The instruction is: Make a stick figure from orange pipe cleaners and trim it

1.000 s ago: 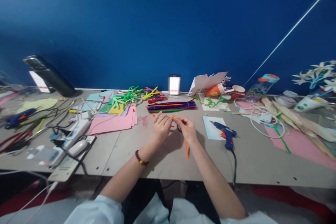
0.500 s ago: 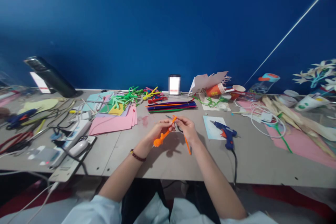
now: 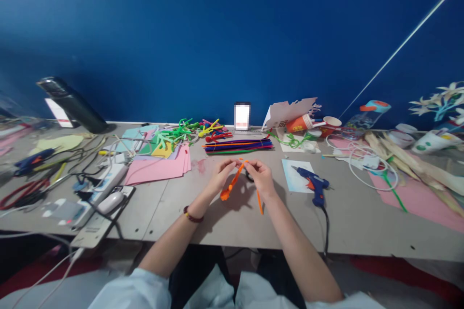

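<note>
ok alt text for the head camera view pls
Two hands, left hand and right hand, hold a bent orange pipe cleaner above a cluttered craft table. A blue glue gun lies to the right, a bundle of pipe cleaners behind, pink paper to the left.

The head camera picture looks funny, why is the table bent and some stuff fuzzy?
In the head view the wide lens bows the table edge and stretches the corners; things at the far left, like the red scissors, are smeared, while the hands and the orange pipe cleaner in the middle are fairly sharp. The small screen at the back is blurred out.
</note>
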Action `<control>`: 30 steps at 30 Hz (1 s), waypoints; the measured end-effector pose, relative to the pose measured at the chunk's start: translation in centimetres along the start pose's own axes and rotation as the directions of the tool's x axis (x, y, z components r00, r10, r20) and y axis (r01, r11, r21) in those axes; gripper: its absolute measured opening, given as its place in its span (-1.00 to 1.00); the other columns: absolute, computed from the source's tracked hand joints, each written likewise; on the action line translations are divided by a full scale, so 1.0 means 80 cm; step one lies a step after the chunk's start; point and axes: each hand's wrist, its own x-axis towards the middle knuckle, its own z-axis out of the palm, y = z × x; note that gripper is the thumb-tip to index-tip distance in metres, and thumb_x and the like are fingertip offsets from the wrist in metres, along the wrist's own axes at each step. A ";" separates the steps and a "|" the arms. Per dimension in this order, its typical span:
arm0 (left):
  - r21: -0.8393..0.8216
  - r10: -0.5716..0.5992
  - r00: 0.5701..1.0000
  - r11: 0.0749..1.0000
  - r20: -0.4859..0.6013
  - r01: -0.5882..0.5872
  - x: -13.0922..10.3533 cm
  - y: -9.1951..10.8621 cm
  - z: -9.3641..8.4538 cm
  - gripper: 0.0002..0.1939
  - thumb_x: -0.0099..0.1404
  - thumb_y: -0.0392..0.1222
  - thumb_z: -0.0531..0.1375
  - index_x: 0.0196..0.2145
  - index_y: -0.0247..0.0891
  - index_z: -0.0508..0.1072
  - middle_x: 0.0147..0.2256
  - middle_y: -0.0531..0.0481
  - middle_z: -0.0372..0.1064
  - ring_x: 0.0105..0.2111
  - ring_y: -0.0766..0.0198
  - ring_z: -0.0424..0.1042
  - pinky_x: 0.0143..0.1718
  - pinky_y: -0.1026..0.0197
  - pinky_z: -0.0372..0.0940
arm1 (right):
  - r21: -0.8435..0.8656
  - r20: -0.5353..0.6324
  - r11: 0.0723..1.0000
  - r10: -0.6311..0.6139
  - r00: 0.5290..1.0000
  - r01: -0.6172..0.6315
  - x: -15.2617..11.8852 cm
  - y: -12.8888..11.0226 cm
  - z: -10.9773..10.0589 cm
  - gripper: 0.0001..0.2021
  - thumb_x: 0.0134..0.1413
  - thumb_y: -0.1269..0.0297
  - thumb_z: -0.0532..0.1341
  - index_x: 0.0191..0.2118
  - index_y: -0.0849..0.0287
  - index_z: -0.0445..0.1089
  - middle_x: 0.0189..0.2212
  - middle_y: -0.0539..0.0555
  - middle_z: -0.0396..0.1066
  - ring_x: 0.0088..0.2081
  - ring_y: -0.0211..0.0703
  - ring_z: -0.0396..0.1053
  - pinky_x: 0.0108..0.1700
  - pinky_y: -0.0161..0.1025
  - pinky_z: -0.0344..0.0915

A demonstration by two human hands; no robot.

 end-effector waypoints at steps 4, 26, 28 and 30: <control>0.344 0.224 0.974 0.913 0.025 -0.219 -0.002 0.007 -0.001 -0.80 0.12 -0.08 0.22 -0.41 -0.28 0.47 -0.37 -0.06 0.45 -0.30 0.22 0.39 -0.19 0.19 0.25 | -0.101 -0.041 0.994 -0.051 0.998 0.046 -0.001 0.004 0.000 -0.75 -0.13 0.09 0.28 -0.49 0.20 0.39 -0.56 -0.02 0.35 -0.50 -0.30 0.23 -0.41 -0.32 0.20; -0.355 -0.290 0.822 0.795 0.490 0.492 -0.009 0.001 -0.004 -0.76 -0.03 -0.12 0.33 -0.57 -0.38 0.45 -0.60 0.00 0.30 -0.54 0.38 0.27 -0.44 0.30 0.14 | 0.196 0.312 0.970 0.078 0.947 -0.145 -0.006 -0.015 0.004 -0.79 -0.13 0.12 0.31 -0.49 0.16 0.40 -0.62 -0.05 0.35 -0.58 -0.25 0.33 -0.46 -0.23 0.34; -0.339 -0.318 0.817 0.792 0.481 0.508 -0.008 0.002 -0.003 -0.78 -0.02 -0.12 0.32 -0.54 -0.36 0.46 -0.59 -0.01 0.32 -0.55 0.38 0.28 -0.45 0.29 0.14 | 0.200 0.296 0.968 0.084 0.951 -0.148 -0.006 -0.015 0.005 -0.77 -0.13 0.10 0.31 -0.51 0.17 0.37 -0.63 -0.06 0.34 -0.59 -0.26 0.32 -0.46 -0.24 0.33; -0.308 -0.352 0.829 0.807 0.435 0.504 -0.004 0.003 -0.005 -0.78 0.04 -0.09 0.28 -0.48 -0.34 0.48 -0.54 -0.03 0.37 -0.52 0.34 0.32 -0.42 0.27 0.17 | 0.169 0.217 0.979 0.080 0.973 -0.118 -0.004 -0.012 0.004 -0.76 -0.14 0.10 0.31 -0.51 0.17 0.36 -0.63 -0.06 0.34 -0.58 -0.28 0.30 -0.43 -0.25 0.32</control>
